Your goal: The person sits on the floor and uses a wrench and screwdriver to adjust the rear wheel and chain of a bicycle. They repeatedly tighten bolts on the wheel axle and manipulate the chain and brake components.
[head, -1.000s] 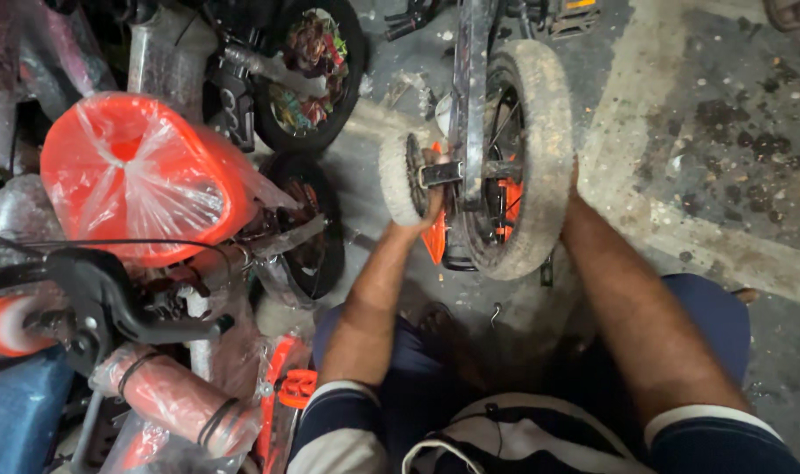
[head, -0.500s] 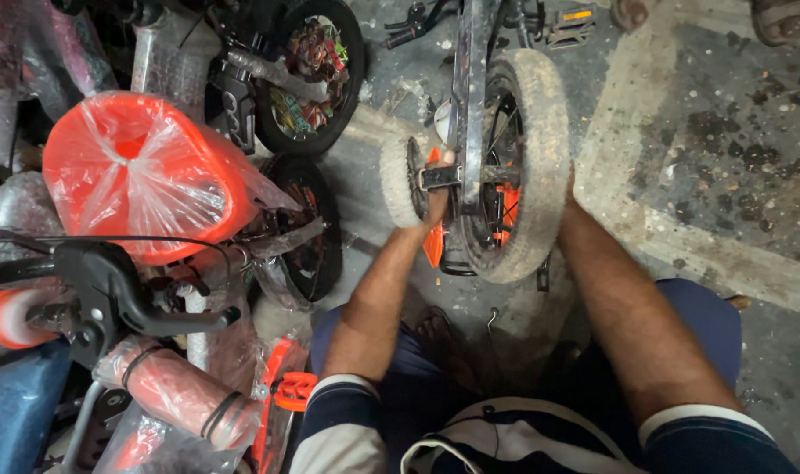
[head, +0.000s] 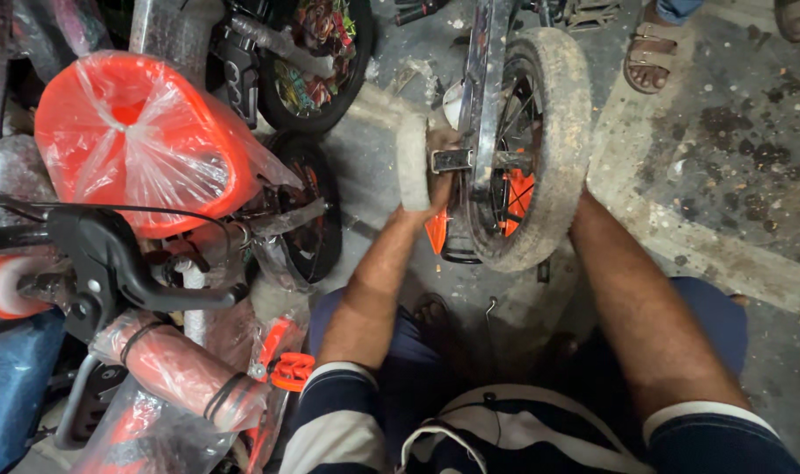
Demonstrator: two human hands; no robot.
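L. hand (head: 441, 167) was closed on the small training wheel (head: 413, 163), left of the big wheel (head: 540, 140); R. hand was hidden behind it, fingers' state unreadable.

small wheel (head: 413, 163) left of big wheel (head: 540, 145)

A dusty, pale grey bicycle wheel (head: 540, 149) with black spokes is standing upright at one o'clock, gripped in a metal frame. A small, worn training wheel (head: 412, 163) is hanging just beside it at eleven o'clock.
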